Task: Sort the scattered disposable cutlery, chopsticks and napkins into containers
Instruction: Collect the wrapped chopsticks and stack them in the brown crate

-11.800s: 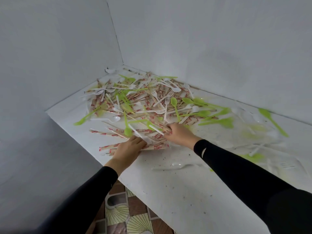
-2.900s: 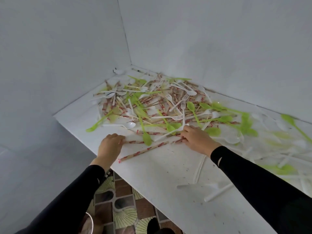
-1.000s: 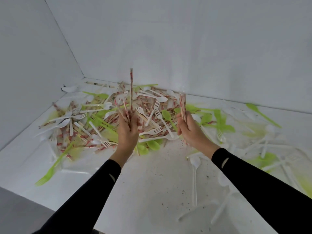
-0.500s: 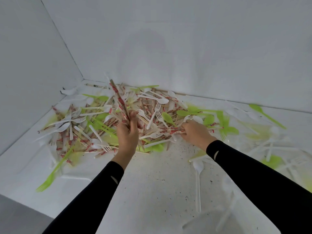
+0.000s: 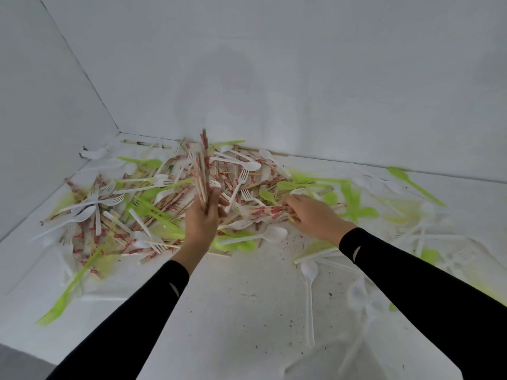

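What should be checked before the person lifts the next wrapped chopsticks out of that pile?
1. Left hand grip on the chopstick bundle: fingers curled round it, bundle upright. Ok.
2. Right hand grip on the wrapped pair: fingers curled round one end. Ok.
3. Wrapped pair free to lift: its other end runs in among the pile. Cannot tell.
4. Chopstick bundle holds only chopsticks: too blurred to see. Cannot tell.
5. Container ready to receive them: none in view on the table. Not ok.
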Action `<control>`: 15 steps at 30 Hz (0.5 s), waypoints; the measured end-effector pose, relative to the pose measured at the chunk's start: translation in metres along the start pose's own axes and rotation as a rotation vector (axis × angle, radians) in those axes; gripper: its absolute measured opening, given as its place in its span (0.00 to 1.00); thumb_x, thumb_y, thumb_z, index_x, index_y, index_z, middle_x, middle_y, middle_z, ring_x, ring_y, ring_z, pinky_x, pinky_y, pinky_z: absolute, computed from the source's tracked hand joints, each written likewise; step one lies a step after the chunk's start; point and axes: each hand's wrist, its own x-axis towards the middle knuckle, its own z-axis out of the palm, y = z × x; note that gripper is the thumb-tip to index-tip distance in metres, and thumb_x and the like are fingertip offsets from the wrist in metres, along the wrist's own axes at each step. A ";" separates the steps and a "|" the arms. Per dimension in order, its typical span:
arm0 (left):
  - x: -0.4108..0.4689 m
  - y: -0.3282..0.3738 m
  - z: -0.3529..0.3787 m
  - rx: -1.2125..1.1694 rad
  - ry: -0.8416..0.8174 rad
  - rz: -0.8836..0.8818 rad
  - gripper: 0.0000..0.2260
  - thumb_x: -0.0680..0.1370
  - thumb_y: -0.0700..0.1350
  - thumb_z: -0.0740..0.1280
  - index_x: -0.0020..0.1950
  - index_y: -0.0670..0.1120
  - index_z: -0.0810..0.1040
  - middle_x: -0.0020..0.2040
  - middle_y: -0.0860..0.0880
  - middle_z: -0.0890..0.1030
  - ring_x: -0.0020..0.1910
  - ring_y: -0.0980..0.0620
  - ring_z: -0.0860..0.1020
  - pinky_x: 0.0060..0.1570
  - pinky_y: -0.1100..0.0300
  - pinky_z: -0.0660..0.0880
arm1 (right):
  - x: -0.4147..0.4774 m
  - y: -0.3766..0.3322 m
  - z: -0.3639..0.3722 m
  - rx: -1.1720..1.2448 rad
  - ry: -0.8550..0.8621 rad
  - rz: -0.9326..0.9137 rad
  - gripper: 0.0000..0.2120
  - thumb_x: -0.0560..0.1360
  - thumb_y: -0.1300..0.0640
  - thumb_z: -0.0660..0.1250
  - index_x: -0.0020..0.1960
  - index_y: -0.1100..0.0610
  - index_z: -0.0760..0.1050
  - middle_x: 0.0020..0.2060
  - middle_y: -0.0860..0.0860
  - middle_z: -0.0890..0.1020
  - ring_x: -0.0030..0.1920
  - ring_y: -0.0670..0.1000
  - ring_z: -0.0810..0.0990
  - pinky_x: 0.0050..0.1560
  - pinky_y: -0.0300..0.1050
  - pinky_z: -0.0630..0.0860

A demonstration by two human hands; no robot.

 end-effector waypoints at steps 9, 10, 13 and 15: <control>0.039 0.030 0.048 0.290 -0.319 -0.041 0.04 0.80 0.44 0.66 0.48 0.51 0.79 0.39 0.49 0.84 0.31 0.56 0.78 0.33 0.61 0.75 | -0.027 0.030 -0.031 0.369 0.100 0.115 0.08 0.77 0.51 0.69 0.54 0.52 0.79 0.37 0.40 0.76 0.46 0.47 0.69 0.46 0.44 0.72; 0.039 0.029 0.054 0.303 -0.344 -0.045 0.05 0.81 0.43 0.64 0.48 0.49 0.79 0.37 0.51 0.83 0.29 0.56 0.77 0.30 0.62 0.75 | -0.031 0.035 -0.035 0.435 0.096 0.149 0.07 0.77 0.51 0.70 0.53 0.52 0.80 0.36 0.41 0.75 0.45 0.47 0.69 0.45 0.40 0.70; 0.041 0.023 0.073 0.428 -0.367 0.009 0.11 0.82 0.46 0.63 0.48 0.42 0.81 0.33 0.55 0.79 0.25 0.61 0.73 0.24 0.72 0.67 | -0.044 0.054 -0.047 0.663 0.062 0.263 0.09 0.76 0.52 0.71 0.49 0.57 0.81 0.36 0.49 0.77 0.38 0.48 0.72 0.39 0.39 0.67; 0.044 0.017 0.082 0.526 -0.418 0.034 0.07 0.81 0.44 0.65 0.47 0.44 0.82 0.34 0.56 0.77 0.31 0.61 0.73 0.29 0.73 0.66 | -0.051 0.065 -0.054 0.792 0.098 0.343 0.13 0.77 0.51 0.70 0.49 0.62 0.81 0.36 0.52 0.77 0.37 0.50 0.74 0.40 0.42 0.67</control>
